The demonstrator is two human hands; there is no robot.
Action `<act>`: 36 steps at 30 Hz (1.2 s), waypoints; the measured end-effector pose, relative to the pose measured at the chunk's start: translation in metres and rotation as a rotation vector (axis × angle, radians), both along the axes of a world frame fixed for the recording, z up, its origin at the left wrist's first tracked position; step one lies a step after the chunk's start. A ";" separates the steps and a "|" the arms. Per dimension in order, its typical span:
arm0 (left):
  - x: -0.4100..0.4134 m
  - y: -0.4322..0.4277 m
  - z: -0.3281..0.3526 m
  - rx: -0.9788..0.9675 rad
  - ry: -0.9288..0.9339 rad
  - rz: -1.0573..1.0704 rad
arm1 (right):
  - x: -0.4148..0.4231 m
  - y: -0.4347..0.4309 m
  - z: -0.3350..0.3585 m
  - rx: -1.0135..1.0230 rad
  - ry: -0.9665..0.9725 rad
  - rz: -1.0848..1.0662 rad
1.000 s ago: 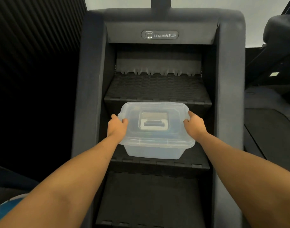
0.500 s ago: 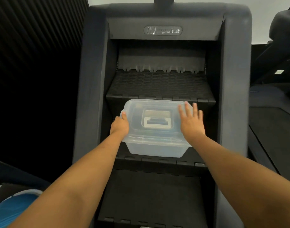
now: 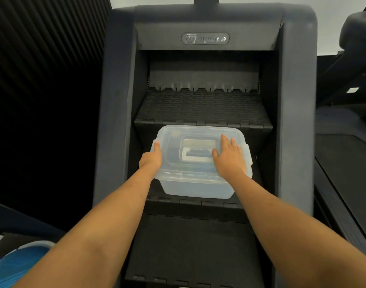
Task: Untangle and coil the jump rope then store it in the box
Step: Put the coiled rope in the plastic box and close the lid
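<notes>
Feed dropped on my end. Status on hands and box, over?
Left hand grips left rim of box. Right hand flat on lid. Closed, resting on stair-machine step. Nothing in the way.

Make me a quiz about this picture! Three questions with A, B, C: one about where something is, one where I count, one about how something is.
1. Where does the clear box sit?
A. on the floor
B. on a step of the black machine
C. on a chair

2. How many hands touch the box?
A. none
B. one
C. two

3. How is the lid?
A. on the box
B. lying beside the box
C. held up in the air

Answers:
1 B, the box rests on one of the machine's steps.
2 C, the left hand grips its side and the right hand lies flat on top.
3 A, the lid covers the box.
</notes>
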State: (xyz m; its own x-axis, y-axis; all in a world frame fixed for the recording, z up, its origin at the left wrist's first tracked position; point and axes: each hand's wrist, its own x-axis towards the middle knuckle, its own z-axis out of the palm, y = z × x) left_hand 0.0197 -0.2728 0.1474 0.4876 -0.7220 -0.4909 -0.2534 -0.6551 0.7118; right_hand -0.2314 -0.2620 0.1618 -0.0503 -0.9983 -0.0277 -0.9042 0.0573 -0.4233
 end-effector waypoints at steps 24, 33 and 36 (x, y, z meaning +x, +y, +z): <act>-0.017 0.008 0.005 -0.279 -0.798 -0.351 | 0.000 0.000 -0.002 -0.006 0.091 0.042; -0.039 -0.014 0.012 -0.327 -0.736 -1.065 | -0.001 0.003 0.001 0.000 0.117 -0.160; -0.047 -0.014 0.009 -0.254 -0.811 -1.075 | -0.007 -0.001 0.002 -0.064 0.082 -0.207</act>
State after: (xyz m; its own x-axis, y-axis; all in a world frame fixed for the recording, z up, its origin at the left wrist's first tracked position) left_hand -0.0273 -0.2869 0.1563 -0.2802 -0.9501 -0.1374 -0.9485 0.2520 0.1919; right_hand -0.2383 -0.2634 0.1642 -0.2537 -0.9661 0.0476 -0.9076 0.2207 -0.3572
